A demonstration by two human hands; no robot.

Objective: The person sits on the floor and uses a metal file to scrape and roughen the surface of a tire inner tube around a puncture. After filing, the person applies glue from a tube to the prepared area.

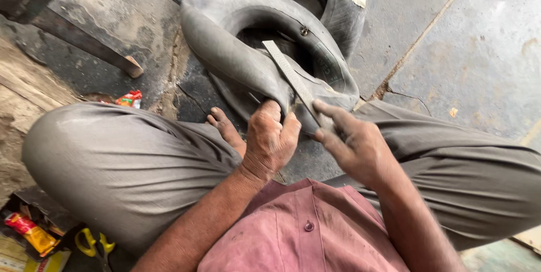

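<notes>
Rubber, black and dusty, makes up the inner tube lying on the concrete floor in front of the seated person's knees. The left hand is clenched around a pinched fold at the tube's near edge, just beside a bare foot. The right hand grasps the near end of a flat metal file, whose blade slants up across the tube toward its valve. Behind the tube lies a second, folded tube. Well to the left of the tube, by the person's thigh, lie yellow-handled scissors.
</notes>
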